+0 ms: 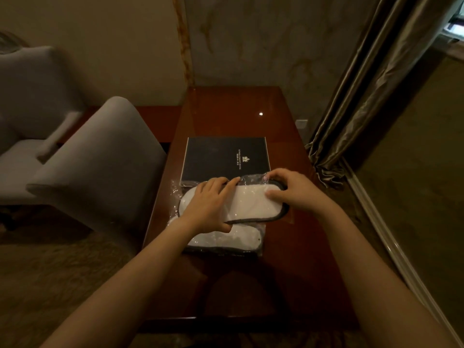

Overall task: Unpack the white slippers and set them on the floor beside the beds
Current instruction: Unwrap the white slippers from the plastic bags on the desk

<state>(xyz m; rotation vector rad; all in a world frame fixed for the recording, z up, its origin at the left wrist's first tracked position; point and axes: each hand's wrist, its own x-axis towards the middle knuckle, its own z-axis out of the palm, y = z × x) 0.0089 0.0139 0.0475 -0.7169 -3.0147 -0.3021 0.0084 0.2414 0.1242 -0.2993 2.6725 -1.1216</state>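
Fingers (227,184) of the left hand (209,205) lie curled over the top slipper (253,203), thumb beneath its near edge, gripping it. Head view: the right hand (293,194) clasps the slipper's opposite end, fingers over the far rim and thumb on the white upper. This white slipper, edged in dark trim, lies crosswise on the wooden table (251,280). A second slipper (233,238) lies beneath it, nearer the camera, inside clear plastic wrap (177,190). A black folder (226,156) with gold lettering lies just behind the slippers. A grey armchair (100,159) stands left of the table; a curtain (356,96) hangs to the right.
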